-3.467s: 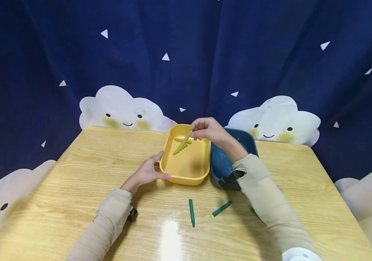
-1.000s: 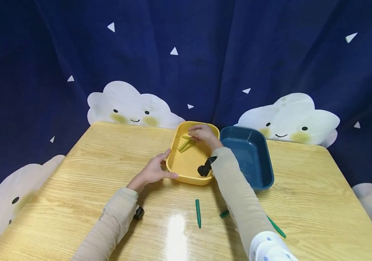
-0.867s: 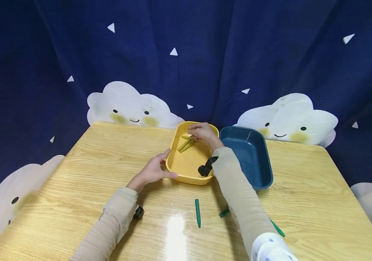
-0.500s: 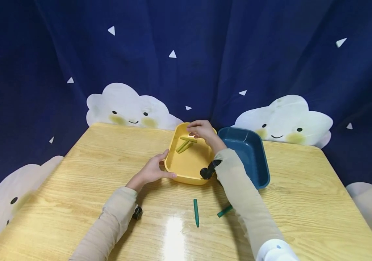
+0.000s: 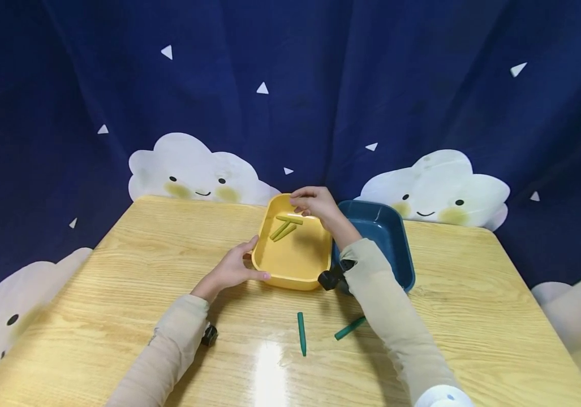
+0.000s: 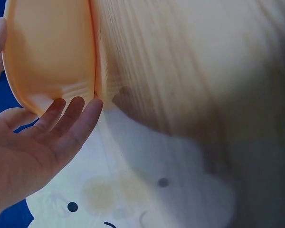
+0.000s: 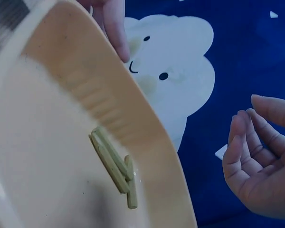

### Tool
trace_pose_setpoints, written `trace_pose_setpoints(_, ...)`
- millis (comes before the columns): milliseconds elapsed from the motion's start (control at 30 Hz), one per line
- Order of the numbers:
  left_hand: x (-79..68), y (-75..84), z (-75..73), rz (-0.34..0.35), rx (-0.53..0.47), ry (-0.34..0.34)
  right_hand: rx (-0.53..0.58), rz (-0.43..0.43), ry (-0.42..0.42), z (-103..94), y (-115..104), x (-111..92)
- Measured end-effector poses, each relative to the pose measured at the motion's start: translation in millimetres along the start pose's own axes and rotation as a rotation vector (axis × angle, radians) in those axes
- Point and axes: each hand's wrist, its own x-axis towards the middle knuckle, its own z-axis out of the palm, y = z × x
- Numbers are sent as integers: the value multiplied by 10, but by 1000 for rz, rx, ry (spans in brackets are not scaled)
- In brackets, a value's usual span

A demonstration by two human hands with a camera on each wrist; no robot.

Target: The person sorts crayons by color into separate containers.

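Note:
My left hand (image 5: 231, 267) spans the near-left corner of a yellow plastic bin (image 5: 292, 263), thumb along the front wall and straight fingers against the left side. In the left wrist view its fingertips (image 6: 76, 102) touch the outside of the wall. Three yellow crayons (image 5: 284, 232) lie in the far-left part of the bin, some overlapping, as the right wrist view also shows. Over the bin's far-right part hangs my right hand (image 5: 317, 202), holding nothing, its fingers loosely curled in the right wrist view.
A dark blue bin (image 5: 403, 249) stands directly right of the yellow one, partly hidden by my right forearm. Two green crayons, one upright in view (image 5: 302, 333) and one slanted (image 5: 349, 328), lie on the wooden table (image 5: 132, 271) in front. A blue cloud-print curtain (image 5: 295, 130) hangs behind.
My right hand held a yellow crayon over the yellow bin at first, then lowered it inside and let go. The hand has since risen slightly. My left hand keeps its place at the bin.

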Motion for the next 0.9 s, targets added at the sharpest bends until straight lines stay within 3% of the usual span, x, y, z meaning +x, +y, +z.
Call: trace_pose_setpoints(900, 6, -23, 15, 15, 7, -5, -118, -245, -126, -97, -108, -726)
